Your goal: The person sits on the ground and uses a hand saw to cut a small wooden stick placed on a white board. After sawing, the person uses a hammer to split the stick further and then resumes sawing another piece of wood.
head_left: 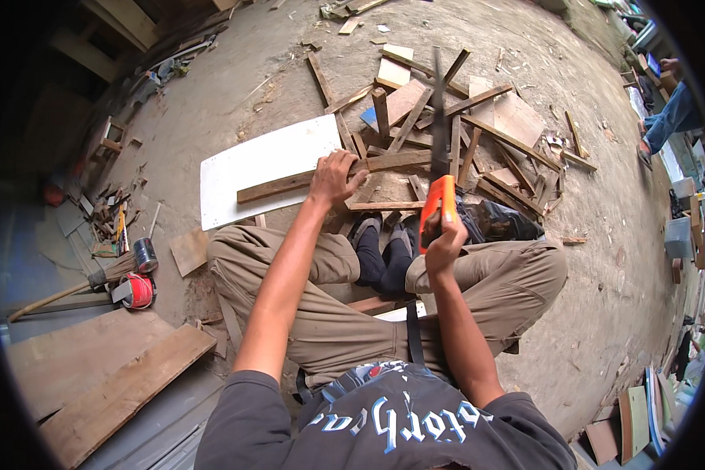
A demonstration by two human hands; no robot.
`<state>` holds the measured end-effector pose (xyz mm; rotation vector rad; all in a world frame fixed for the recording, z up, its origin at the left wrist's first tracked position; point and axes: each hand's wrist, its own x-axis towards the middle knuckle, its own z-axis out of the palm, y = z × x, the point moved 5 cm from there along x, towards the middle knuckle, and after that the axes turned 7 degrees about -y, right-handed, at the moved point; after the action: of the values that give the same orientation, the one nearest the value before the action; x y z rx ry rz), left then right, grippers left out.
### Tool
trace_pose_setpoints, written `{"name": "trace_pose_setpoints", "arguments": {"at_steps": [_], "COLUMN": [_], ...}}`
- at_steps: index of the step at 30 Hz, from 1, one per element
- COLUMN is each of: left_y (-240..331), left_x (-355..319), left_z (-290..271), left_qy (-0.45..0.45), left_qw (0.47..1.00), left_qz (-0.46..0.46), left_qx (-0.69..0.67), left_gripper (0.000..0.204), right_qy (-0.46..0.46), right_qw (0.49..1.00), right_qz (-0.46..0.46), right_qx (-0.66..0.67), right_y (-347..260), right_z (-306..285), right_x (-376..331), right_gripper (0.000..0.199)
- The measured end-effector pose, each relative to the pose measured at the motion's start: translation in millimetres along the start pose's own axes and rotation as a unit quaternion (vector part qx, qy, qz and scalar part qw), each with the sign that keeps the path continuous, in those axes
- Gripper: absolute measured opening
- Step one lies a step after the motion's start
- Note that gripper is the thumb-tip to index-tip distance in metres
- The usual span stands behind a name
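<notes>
My left hand presses down on a long brown wooden strip, its fingers curled over the wood. The strip's left part lies above a white board, and its right part reaches toward the saw. My right hand is closed round the orange handle of a handsaw. The dark blade points away from me, seen nearly edge-on, and passes in front of the strip's right part. Whether its teeth touch the wood I cannot tell. Below the strip, a shorter light wooden piece lies near my feet.
A heap of wooden offcuts spreads beyond my feet. At the left are a broom, a red roll, a can and planks. Another person's leg shows at the far right, near a plastic container.
</notes>
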<state>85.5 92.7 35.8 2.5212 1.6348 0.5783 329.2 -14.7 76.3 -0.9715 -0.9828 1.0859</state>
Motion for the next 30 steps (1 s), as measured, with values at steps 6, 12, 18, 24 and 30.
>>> {"name": "trace_pose_setpoints", "arguments": {"at_steps": [6, 12, 18, 24, 30], "left_y": [9.7, 2.8, 5.5, 6.3, 0.2], "left_x": [-7.1, -8.4, -7.2, -3.9, -7.8], "left_z": [8.3, 13.3, 10.3, 7.4, 18.2], "left_qy": [0.069, 0.075, 0.041, 0.044, 0.014], "left_qw": [0.996, 0.996, 0.998, 0.998, 0.998], "left_qz": [-0.048, -0.051, -0.051, -0.034, -0.050], "left_qx": [0.031, 0.003, 0.016, 0.029, 0.032], "left_gripper": [0.036, 0.037, 0.030, 0.025, 0.029], "right_qy": [-0.076, -0.092, -0.097, -0.107, -0.131], "right_qw": [0.990, 0.977, 0.969, 0.967, 0.951], "right_qz": [0.076, 0.054, 0.050, 0.097, 0.077], "right_qx": [-0.096, -0.185, -0.220, -0.211, -0.270], "right_y": [25.0, 24.1, 30.8, 18.9, -0.3], "right_z": [41.1, 50.8, 50.6, 52.7, 19.4], "right_x": [-24.2, -22.3, -24.7, -23.1, -84.3], "right_gripper": [0.038, 0.035, 0.035, 0.035, 0.031]}}
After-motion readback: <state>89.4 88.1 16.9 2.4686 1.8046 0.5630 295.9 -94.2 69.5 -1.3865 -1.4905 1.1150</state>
